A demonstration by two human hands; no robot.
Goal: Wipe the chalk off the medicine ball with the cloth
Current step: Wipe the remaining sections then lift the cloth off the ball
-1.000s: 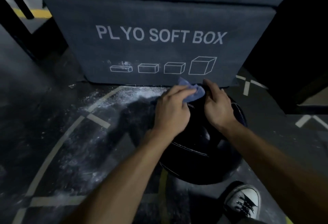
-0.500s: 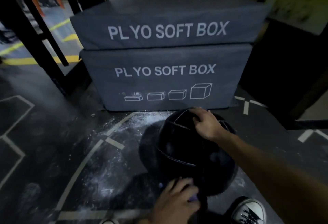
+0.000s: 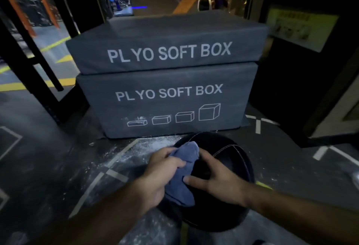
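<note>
The left hand (image 3: 161,174) grips the cloth (image 3: 182,174) against the medicine ball (image 3: 229,159); the right hand (image 3: 219,182) lies spread on it. Better to steady the ball firmly and wipe along the seams.

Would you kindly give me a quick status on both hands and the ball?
Left hand grips cloth against medicine ball. Right hand spread flat on ball, steadying it. Chalk dust on floor beside it; nothing in the way.

You've got two grey plyo soft boxes stacked dead ahead, upper box (image 3: 165,44) sitting on lower box (image 3: 167,101). White chalk dust (image 3: 143,147) on the dark floor (image 3: 48,157) just in front. Black rack posts (image 3: 33,58) left, yellow floor lines (image 3: 38,85) behind them.
</note>
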